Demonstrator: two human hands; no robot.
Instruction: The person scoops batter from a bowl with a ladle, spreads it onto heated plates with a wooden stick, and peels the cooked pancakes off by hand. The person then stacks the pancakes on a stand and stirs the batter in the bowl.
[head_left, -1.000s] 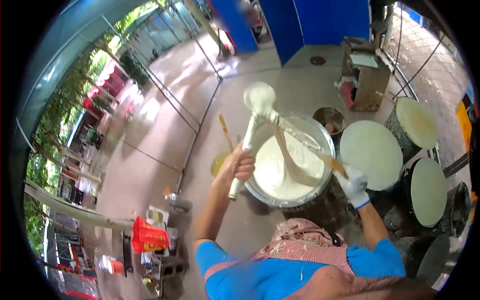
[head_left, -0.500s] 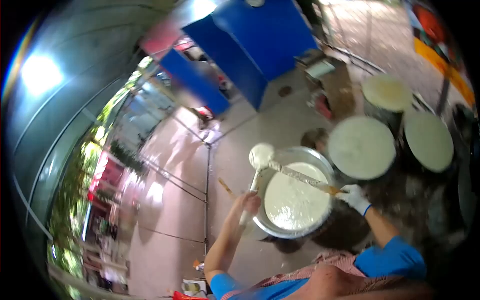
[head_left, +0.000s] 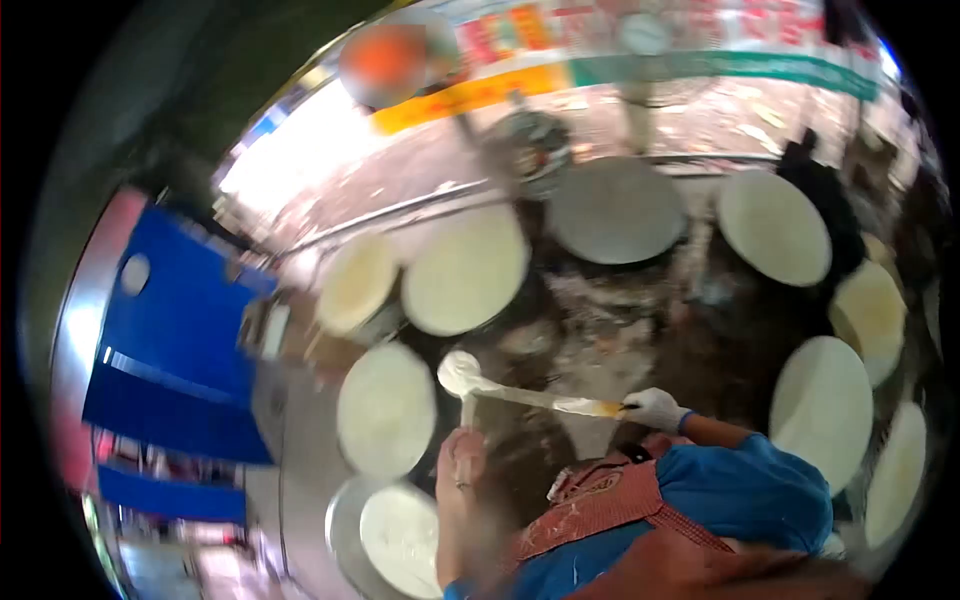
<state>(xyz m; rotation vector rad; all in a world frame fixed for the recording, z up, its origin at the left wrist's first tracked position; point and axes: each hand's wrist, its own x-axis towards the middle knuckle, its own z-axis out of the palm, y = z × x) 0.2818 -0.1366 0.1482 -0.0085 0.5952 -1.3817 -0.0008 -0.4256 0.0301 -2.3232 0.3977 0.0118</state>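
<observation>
My left hand (head_left: 462,452), bare, is closed round the handle of a ladle. The ladle's round bowl (head_left: 459,372) is full of white batter and points away from me. In my gloved right hand (head_left: 655,411) is the wooden end of a long batter-coated stick (head_left: 540,399), whose far end meets the ladle near its bowl. Below and left of my left hand stands a large metal basin (head_left: 345,518) holding white batter (head_left: 402,535). The nearest round griddle (head_left: 387,410), covered with pale batter, lies left of the ladle.
More batter-covered griddles stand at the back (head_left: 467,270) and on the right (head_left: 822,412). A bare grey griddle (head_left: 617,210) is at the back centre. Blue panels (head_left: 175,330) rise on the left, and a banner (head_left: 700,65) hangs beyond a low rail.
The view has swung to the right, so the basin now sits at the lower left and more griddles show. Both hands, still holding ladle and stick, have moved away from over the basin.
</observation>
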